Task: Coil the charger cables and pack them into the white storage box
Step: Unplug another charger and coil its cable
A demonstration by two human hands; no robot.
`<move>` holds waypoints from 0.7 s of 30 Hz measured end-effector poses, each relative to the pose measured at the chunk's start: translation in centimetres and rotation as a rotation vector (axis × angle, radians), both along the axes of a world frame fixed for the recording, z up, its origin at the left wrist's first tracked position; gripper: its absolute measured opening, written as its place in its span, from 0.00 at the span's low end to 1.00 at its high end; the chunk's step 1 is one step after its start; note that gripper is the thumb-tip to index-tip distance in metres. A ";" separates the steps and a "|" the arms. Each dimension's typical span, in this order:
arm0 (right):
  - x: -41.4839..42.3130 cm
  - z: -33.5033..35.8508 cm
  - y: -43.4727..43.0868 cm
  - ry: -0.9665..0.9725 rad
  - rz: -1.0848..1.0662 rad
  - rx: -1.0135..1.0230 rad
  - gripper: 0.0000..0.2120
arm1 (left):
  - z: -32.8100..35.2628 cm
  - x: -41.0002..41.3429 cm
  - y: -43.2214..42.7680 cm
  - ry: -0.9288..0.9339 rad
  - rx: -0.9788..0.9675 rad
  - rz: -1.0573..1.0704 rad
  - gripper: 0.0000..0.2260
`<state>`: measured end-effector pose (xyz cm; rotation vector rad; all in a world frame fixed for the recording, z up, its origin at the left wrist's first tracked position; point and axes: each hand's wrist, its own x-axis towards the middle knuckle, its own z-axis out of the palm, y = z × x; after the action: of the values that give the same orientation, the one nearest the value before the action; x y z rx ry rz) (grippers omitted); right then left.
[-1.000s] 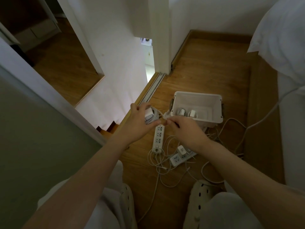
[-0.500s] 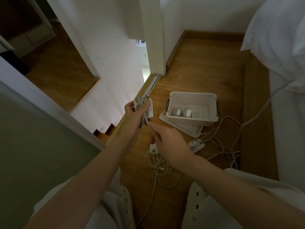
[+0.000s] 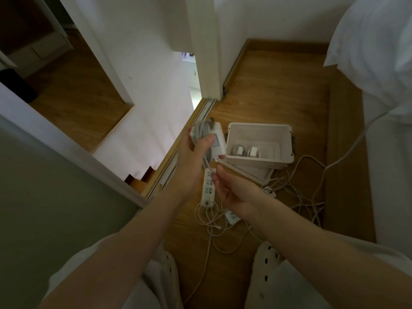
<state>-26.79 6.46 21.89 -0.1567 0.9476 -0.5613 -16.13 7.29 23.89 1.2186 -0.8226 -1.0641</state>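
My left hand [image 3: 194,161] grips a white charger brick [image 3: 217,141] with its grey cable coiled around it, held up just left of the white storage box [image 3: 258,162]. My right hand [image 3: 234,190] is below it and pinches the loose end of that cable near the brick. The box stands open on the wooden floor, resting on its lid [image 3: 252,172]. Two coiled white chargers [image 3: 246,151] lie inside it.
A white power strip [image 3: 208,186] lies on the floor under my hands, with a second one [image 3: 231,217] and a tangle of white cables [image 3: 296,192] around them. A bed with a white pillow [image 3: 374,47] is on the right. A sliding-door track [image 3: 200,117] and a drop run along the left.
My left hand lifted the charger brick and coil up from the floor level beside the box. My right hand followed, drawing the cable end along below it.
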 end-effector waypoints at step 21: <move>0.4 0.7 1.0 0.376 0.005 -0.524 0.09 | 0.3 1.0 0.3 0.442 0.151 -0.175 0.16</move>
<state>-26.35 7.43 22.62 -0.7553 1.1446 -0.7844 -15.12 7.56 24.21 0.9911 -0.5176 -1.4940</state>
